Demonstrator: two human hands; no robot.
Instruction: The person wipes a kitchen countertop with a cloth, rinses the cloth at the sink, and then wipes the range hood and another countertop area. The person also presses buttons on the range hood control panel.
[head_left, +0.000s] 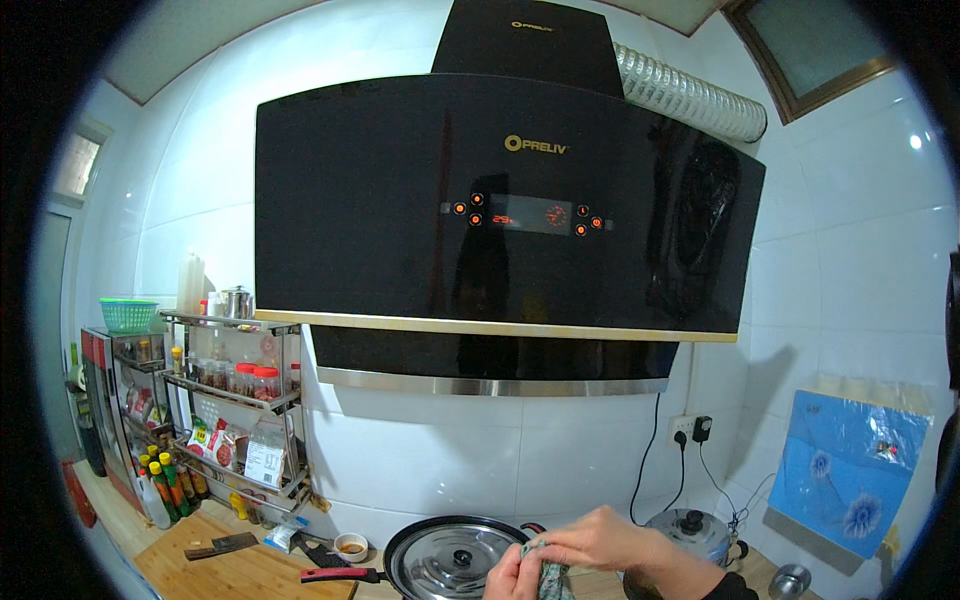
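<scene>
At the bottom of the head view, my left hand (513, 574) and my right hand (600, 541) meet, their fingers closed on a patterned green cloth (555, 583) that hangs below them. Just left of them sits a wide black frying pan with a red handle (341, 574), covered by a glass lid (450, 564) with a black knob. Behind my right wrist, a pot with a glass lid (691, 529) is partly hidden.
A cleaver (220, 546) lies on a wooden cutting board (247, 571). Near the pan stands a small white bowl (351, 547). A metal rack (225, 390) holds jars and packets at left. A black range hood (375, 225) overhangs the pan; a metal cup (790, 582) is at lower right.
</scene>
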